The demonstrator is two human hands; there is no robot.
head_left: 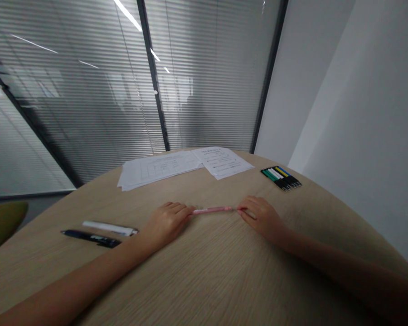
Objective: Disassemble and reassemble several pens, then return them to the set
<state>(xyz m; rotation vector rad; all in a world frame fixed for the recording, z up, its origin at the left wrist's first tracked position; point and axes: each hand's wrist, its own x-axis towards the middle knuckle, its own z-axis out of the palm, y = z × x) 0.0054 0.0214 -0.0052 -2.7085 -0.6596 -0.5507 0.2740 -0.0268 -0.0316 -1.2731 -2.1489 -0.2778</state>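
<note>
Bare and smooth, the left forearm [98, 276] slants up from the bottom corner, with a rounded green chair [5, 222] beyond it at the far left. Next come a glossy black pen [90, 237] and, just behind it, a slim white pen [107, 227], both lying on the pale wood-grain table [204, 280] beside that arm. Farther back, flat printed paper sheets [163, 168] overlap, matte and crisp-edged. The left hand [166, 221] rests palm down, its fingers closed on the near-side left end of a pink pen [212, 210]. That pen lies between the two hands, its long axis running crosswise, almost straight from one set of fingertips to the other; the left hand is the nearer, already touching it. Its slender barrel narrows on the right to a thin tip. At that tip the right hand [258, 215] bends thumb and forefinger into a loop; whether they grip it, one cannot tell. Rightmost, past the papers, sits a flat row of coloured pens [280, 177], green, white, yellow and blue above black grips.
</note>
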